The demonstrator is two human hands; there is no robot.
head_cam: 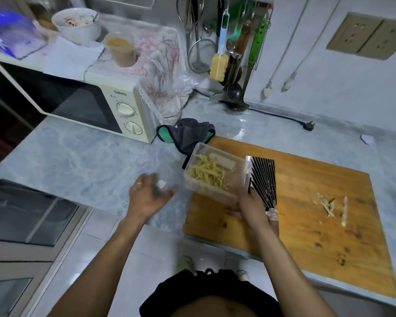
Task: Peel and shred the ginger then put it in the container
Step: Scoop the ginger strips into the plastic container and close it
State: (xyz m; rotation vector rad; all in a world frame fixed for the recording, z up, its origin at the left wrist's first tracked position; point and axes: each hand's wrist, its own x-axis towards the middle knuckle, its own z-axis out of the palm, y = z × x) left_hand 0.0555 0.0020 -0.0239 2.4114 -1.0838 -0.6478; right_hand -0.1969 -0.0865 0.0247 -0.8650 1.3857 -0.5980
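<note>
Now | shredded ginger [209,173]: pale yellow strips | inside clear container [215,193]

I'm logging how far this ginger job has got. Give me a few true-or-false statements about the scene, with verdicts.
1. The shredded ginger lies in the container. True.
2. The container stands on the microwave. False: it is at the left edge of the cutting board, held by the right hand.
3. The left hand holds the transparent lid. True.
4. The cutting board is bare. False: ginger scraps lie on its right part.
5. A dark cloth lies behind the container. True.
</note>
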